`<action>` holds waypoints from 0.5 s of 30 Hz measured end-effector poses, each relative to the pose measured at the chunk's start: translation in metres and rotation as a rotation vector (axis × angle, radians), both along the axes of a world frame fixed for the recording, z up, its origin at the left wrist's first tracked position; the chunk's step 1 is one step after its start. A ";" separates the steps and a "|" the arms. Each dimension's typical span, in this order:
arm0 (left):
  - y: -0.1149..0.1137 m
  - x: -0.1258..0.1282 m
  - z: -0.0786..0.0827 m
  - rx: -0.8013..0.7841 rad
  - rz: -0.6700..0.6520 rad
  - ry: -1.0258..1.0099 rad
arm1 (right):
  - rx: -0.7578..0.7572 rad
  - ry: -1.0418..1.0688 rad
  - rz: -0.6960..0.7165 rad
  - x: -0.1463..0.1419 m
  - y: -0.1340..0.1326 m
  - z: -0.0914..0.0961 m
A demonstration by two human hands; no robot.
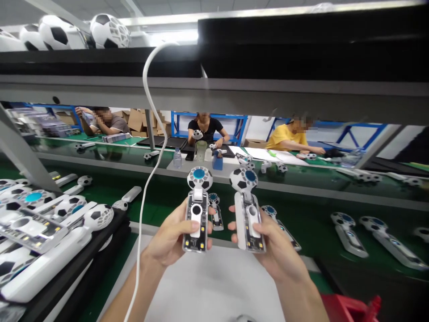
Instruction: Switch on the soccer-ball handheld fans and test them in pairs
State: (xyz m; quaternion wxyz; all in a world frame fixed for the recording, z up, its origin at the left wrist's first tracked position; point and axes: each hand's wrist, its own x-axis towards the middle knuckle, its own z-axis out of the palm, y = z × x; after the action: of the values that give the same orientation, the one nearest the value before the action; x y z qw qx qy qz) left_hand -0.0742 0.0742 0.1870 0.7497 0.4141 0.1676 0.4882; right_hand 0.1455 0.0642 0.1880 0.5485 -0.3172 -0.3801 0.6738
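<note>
My left hand (169, 235) is closed round a handheld device with a football-patterned head (200, 179). Its clear-fronted handle faces me, and my thumb presses on the white strip in its middle. To the right, my right hand (276, 237) grips a second football-headed device (244, 180), turned slightly so its white side shows. Both devices are upright, side by side and apart, above a white sheet (214, 284). Behind them, on the green surface, lie further devices of this kind, one (215, 214) seen between my hands.
At left, a black tray (110, 235) is heaped with similar devices. A white cable (143, 192) hangs in front of my left forearm. A shelf (100, 91) spans overhead. A red bin (348, 308) stands lower right. Several people work across the line.
</note>
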 end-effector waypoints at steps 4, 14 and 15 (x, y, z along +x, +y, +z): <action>-0.007 -0.001 0.004 0.089 -0.041 -0.014 | 0.024 0.029 -0.003 -0.004 -0.003 0.001; -0.004 0.003 -0.006 0.040 -0.214 -0.323 | 0.131 0.081 0.204 -0.004 -0.008 -0.004; -0.004 0.003 -0.007 0.053 -0.215 -0.302 | 0.134 0.068 0.195 -0.005 -0.009 -0.004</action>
State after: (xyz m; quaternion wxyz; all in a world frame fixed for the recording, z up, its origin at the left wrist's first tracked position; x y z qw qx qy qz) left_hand -0.0715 0.0705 0.1804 0.8029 0.3712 -0.0051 0.4664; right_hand 0.1405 0.0554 0.1836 0.5127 -0.2184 -0.4345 0.7076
